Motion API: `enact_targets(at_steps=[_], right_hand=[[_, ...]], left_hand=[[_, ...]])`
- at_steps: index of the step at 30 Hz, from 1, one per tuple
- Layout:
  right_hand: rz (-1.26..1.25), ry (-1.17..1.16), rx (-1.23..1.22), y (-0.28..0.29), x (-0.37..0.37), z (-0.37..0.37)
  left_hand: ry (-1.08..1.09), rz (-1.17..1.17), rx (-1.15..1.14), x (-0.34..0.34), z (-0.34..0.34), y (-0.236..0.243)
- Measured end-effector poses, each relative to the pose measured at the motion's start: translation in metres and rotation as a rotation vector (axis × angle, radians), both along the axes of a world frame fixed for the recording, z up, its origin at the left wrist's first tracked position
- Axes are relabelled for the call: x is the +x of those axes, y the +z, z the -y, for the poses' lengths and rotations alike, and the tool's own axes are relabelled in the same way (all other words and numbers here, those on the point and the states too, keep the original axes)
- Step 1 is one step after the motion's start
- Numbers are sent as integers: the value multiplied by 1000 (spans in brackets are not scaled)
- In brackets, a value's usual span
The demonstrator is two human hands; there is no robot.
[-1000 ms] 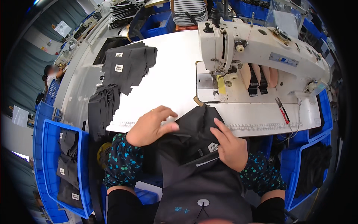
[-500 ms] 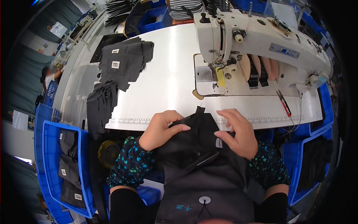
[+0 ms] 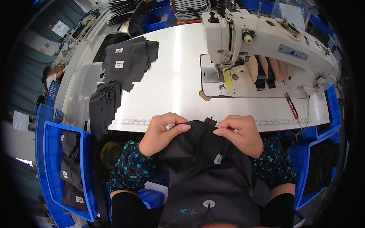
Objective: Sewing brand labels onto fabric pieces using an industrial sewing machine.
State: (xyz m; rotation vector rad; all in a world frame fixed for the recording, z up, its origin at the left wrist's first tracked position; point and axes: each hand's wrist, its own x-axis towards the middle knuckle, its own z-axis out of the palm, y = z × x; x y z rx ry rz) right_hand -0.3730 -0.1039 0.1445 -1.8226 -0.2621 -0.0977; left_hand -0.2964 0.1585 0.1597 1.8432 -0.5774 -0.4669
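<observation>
My left hand (image 3: 163, 135) pinches the upper left edge of a dark grey fabric piece (image 3: 199, 146) held at the front edge of the white worktable (image 3: 159, 87). Opposite it, my right hand (image 3: 239, 135) grips the piece's upper right edge between thumb and fingers. A small folded tab stands up between my hands, and a pale label shows lower on the fabric. Beyond my right hand is a white sewing machine (image 3: 270, 41) with a yellow slip by its needle. Red-handled thread snips (image 3: 294, 111) lie right of the machine's needle plate. A dark apron (image 3: 201, 212) covers my lap.
Stacks of dark cut pieces with white labels (image 3: 129, 60) lie on the table's left side. Blue bins (image 3: 48, 152) of fabric flank me. Pink oval pieces (image 3: 279, 70) sit under the machine arm. A co-worker (image 3: 52, 76) is at the far left; more bins stand at the back.
My hands have moved from loosely spread fingers to pinching the fabric's upper edge on both sides. The piece has turned, so its label has shifted and the fold sits between my hands.
</observation>
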Motion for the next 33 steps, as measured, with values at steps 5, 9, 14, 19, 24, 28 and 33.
enact_targets(at_steps=[5,9,14,19,24,28,33], right_hand=[[-61,-13,-14,2,-4,0],[-53,-37,-7,1,-6,-2],[-56,-101,-4,0,-9,-7],[-35,-124,-34,0,-11,-10],[-46,-143,5,-3,-10,-10],[-31,-150,-7,-5,-13,-11],[-64,-158,142,-15,-18,-16]], left_hand=[[-16,-17,-50,3,8,1],[3,-9,-43,2,10,-4],[57,-39,-72,5,11,-12],[57,-94,-79,7,11,-17],[63,-140,-51,6,13,-12],[62,-145,-53,5,13,-14],[48,-166,-67,9,13,-20]])
